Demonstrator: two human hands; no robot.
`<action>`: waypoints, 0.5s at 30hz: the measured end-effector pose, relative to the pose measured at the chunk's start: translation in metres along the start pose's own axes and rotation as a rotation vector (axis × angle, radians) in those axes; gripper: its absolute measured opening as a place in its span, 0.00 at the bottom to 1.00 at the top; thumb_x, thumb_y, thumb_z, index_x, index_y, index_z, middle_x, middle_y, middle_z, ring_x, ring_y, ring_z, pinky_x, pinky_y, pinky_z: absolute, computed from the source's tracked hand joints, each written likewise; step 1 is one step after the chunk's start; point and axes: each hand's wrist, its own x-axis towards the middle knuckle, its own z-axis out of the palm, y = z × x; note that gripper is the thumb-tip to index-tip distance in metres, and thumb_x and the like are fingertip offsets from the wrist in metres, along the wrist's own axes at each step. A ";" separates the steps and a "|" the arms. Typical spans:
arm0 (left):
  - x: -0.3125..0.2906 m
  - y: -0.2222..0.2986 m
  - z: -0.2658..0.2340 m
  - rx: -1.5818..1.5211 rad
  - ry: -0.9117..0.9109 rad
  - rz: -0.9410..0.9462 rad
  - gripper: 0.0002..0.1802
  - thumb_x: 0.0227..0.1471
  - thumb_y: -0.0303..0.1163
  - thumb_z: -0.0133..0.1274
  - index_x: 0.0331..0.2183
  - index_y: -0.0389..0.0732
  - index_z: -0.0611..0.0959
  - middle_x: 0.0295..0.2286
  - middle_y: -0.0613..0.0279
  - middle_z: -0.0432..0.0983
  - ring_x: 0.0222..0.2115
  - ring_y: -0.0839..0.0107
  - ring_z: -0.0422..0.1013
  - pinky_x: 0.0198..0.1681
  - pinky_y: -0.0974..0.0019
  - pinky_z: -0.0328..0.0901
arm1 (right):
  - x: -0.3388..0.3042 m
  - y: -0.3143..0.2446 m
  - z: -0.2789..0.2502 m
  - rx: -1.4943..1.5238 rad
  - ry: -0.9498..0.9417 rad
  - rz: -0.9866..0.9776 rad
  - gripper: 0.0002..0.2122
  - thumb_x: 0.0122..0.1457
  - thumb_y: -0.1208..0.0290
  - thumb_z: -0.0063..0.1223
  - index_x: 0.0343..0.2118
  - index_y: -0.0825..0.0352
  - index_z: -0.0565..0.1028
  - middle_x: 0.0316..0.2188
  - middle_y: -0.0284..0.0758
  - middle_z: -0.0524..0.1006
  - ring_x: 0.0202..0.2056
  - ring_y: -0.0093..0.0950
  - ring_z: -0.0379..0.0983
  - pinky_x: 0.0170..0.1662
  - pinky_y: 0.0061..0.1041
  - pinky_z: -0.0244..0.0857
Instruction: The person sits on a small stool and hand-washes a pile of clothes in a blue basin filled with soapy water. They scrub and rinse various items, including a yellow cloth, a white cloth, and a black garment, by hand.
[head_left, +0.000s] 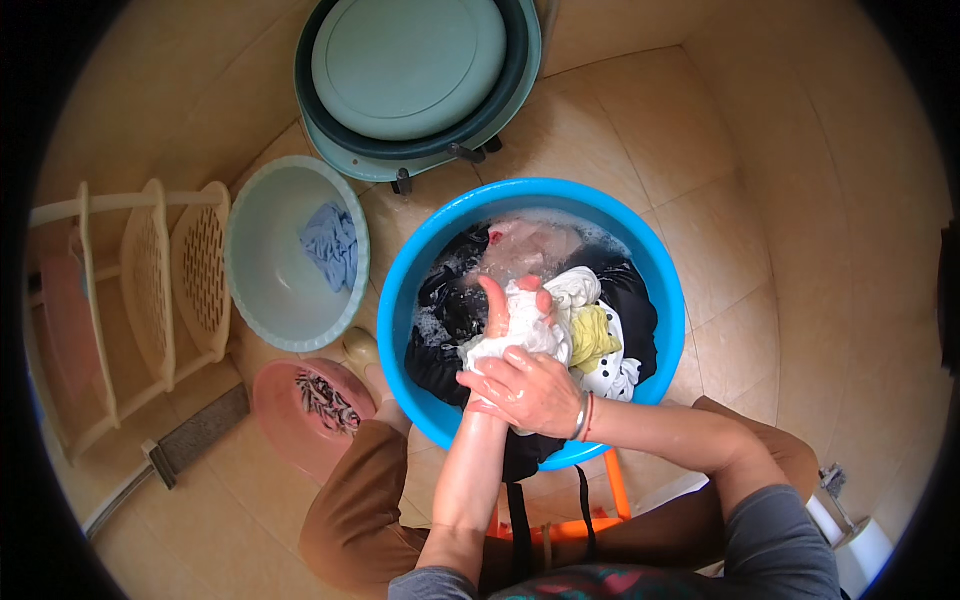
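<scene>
A bright blue tub [668,300] stands in front of me, holding soapy water and wet laundry. Above it my left hand [494,308] is turned palm up, its thumb and curled fingertips showing around a bunched wet white cloth [522,328]. My right hand [535,393] lies over the lower part of that cloth at the left wrist, its fingers closed on it; their undersides are hidden. To the right are a yellow cloth [593,336] and a white cloth with black dots [608,372]. Black garments [440,300] soak around them, and a pale pinkish patch [530,245] shows at the far side.
At the left, a pale green basin [262,255] contains a blue cloth [331,245]. A pink basin [285,430] holds small dark and pale pieces. Beyond them are a cream rack [155,290] and a teal collapsible tub [410,65]. An orange stool leg [616,485] is under the blue tub's near side.
</scene>
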 end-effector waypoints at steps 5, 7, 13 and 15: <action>0.004 0.006 -0.007 0.385 0.374 0.169 0.12 0.61 0.44 0.47 0.39 0.47 0.75 0.30 0.63 0.74 0.31 0.70 0.72 0.36 0.67 0.69 | 0.017 0.007 0.009 -0.015 0.233 0.077 0.10 0.50 0.61 0.61 0.28 0.61 0.75 0.28 0.29 0.70 0.31 0.27 0.70 0.27 0.24 0.67; 0.002 0.006 -0.013 0.714 0.562 0.293 0.12 0.61 0.44 0.47 0.37 0.46 0.76 0.29 0.64 0.74 0.29 0.70 0.72 0.35 0.67 0.68 | 0.019 0.014 0.011 0.053 0.246 0.122 0.08 0.50 0.67 0.61 0.22 0.63 0.73 0.23 0.33 0.70 0.26 0.30 0.72 0.25 0.28 0.67; -0.004 -0.009 -0.017 0.658 0.823 0.548 0.14 0.60 0.43 0.47 0.32 0.44 0.77 0.25 0.70 0.68 0.25 0.76 0.68 0.27 0.68 0.65 | 0.009 0.070 0.044 0.208 0.259 0.243 0.07 0.54 0.73 0.54 0.22 0.68 0.74 0.21 0.41 0.71 0.21 0.40 0.71 0.24 0.33 0.66; 0.009 -0.023 0.011 0.516 0.913 0.611 0.17 0.60 0.43 0.45 0.25 0.43 0.73 0.21 0.69 0.66 0.24 0.76 0.65 0.31 0.69 0.62 | -0.006 0.130 0.054 0.169 0.125 0.551 0.11 0.58 0.65 0.49 0.22 0.64 0.74 0.24 0.44 0.74 0.27 0.46 0.73 0.29 0.41 0.68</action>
